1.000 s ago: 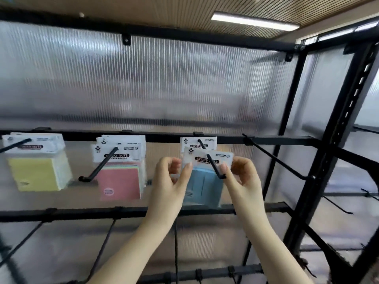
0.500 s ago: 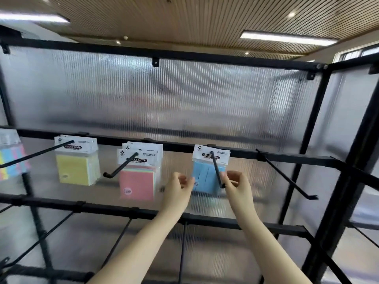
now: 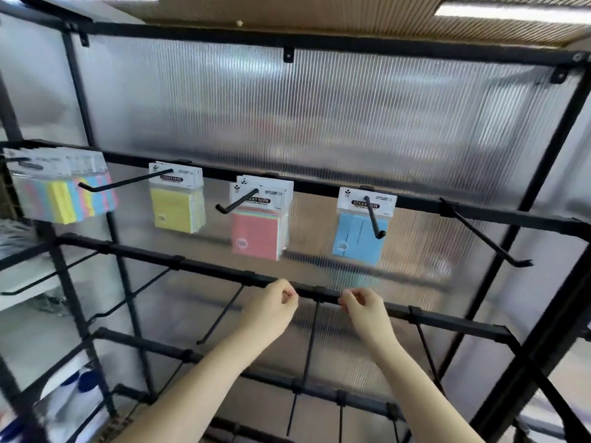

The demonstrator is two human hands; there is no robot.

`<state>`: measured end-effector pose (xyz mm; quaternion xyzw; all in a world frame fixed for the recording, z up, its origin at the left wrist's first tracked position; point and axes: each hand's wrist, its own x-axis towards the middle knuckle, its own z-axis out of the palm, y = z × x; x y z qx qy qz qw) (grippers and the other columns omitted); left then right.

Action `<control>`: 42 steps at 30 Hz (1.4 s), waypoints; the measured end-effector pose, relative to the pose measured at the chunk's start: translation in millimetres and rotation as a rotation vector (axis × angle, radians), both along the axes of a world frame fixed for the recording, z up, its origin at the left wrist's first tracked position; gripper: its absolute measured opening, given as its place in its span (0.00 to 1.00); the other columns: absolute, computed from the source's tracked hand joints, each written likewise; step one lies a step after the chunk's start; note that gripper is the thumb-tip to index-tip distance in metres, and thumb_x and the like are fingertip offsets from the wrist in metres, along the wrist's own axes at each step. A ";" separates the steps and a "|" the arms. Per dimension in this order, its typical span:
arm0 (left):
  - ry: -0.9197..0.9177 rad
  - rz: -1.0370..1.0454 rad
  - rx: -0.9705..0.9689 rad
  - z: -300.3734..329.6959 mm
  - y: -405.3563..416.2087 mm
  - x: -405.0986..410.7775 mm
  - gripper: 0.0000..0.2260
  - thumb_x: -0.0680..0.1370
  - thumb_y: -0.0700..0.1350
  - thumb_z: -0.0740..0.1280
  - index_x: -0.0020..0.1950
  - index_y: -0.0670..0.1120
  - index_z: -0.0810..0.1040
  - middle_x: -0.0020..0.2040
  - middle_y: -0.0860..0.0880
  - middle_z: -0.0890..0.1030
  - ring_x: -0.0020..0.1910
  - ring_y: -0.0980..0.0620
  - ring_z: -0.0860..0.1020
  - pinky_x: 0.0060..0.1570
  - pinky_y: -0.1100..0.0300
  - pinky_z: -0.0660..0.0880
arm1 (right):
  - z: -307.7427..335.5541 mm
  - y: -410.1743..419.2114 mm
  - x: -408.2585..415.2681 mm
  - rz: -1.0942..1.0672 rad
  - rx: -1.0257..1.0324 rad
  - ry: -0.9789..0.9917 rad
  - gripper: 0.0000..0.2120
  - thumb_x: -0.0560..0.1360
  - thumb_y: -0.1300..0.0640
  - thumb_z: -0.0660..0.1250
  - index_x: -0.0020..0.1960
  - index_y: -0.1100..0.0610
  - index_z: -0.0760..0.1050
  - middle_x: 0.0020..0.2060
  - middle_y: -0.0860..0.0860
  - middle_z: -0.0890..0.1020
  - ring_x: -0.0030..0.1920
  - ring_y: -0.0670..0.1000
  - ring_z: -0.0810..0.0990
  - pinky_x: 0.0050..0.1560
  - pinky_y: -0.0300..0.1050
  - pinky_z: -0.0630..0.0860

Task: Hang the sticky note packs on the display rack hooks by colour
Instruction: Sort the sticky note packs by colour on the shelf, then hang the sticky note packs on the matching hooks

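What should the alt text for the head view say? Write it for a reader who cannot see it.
Four sets of sticky note packs hang from hooks on a black display rack: multicolour packs, yellow packs, pink packs and blue packs, left to right. Below them, the left hand and right hand hold nothing, fingers loosely curled. An empty hook juts out at the right.

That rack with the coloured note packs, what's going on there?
A person is stocking a black rack with sticky note packs, sorted by colour. On the top row hang a multicolour pack, a yellow pack, a pink pack and a blue pack, each on its own hook. The hook at the far right is bare. Both hands, left and right, hold nothing, fingers loosely curled, below the blue pack.
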<state>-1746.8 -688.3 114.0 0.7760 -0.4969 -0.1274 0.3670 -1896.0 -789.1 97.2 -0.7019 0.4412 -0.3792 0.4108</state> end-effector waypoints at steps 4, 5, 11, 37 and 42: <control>-0.054 0.052 -0.011 -2.0 38.4 19.9 0.07 0.81 0.48 0.59 0.52 0.50 0.76 0.51 0.54 0.79 0.51 0.53 0.77 0.51 0.54 0.76 | 3.5 28.4 35.6 0.139 -0.096 0.075 0.09 0.79 0.54 0.61 0.47 0.57 0.77 0.39 0.49 0.81 0.41 0.48 0.78 0.38 0.36 0.71; -0.057 0.074 -0.017 -3.0 47.8 27.7 0.06 0.81 0.48 0.59 0.51 0.51 0.76 0.51 0.54 0.80 0.50 0.53 0.78 0.51 0.53 0.77 | 5.0 36.4 45.9 0.175 -0.123 0.075 0.09 0.79 0.54 0.62 0.47 0.58 0.77 0.39 0.50 0.82 0.41 0.48 0.79 0.40 0.38 0.72; -0.079 0.218 -0.084 -2.3 108.8 80.5 0.06 0.80 0.45 0.60 0.50 0.51 0.76 0.50 0.54 0.80 0.50 0.53 0.78 0.50 0.51 0.77 | 16.5 91.1 115.6 0.410 -0.206 0.064 0.06 0.79 0.56 0.61 0.47 0.54 0.77 0.40 0.45 0.81 0.44 0.44 0.79 0.45 0.33 0.72; -0.103 0.665 0.107 -25.4 409.1 392.9 0.04 0.78 0.45 0.61 0.48 0.49 0.76 0.47 0.50 0.80 0.47 0.51 0.78 0.49 0.51 0.76 | 3.2 352.9 464.9 0.855 -0.267 0.120 0.06 0.79 0.56 0.62 0.44 0.56 0.75 0.32 0.43 0.74 0.34 0.43 0.73 0.34 0.31 0.67; -0.093 0.713 0.183 -42.6 433.2 436.5 0.06 0.78 0.43 0.58 0.48 0.51 0.73 0.46 0.52 0.78 0.44 0.53 0.77 0.43 0.56 0.75 | -12.6 374.3 513.4 0.936 -0.234 0.162 0.06 0.79 0.55 0.62 0.44 0.54 0.75 0.32 0.42 0.75 0.32 0.40 0.72 0.33 0.33 0.67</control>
